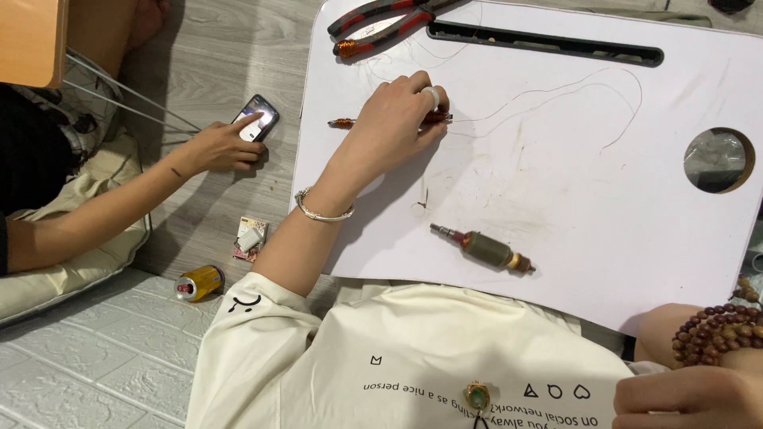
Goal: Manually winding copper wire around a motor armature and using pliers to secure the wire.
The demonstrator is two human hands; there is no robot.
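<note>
Head view: you look down over your cream shirt at a white counter.
Right hand: at the bottom right corner, cut by the frame, beaded bracelets on the wrist; whether it is open or closed, you cannot tell.
Motor armature: lies loose on the counter, between your two hands, touched by neither.
Left hand: fingers closed around a copper-wound rod, which sticks out on both sides.
Thin wire: trails right from that hand.
Pliers: red-handled, at the far edge.
Another person's hand: on a phone, on the floor.
</note>
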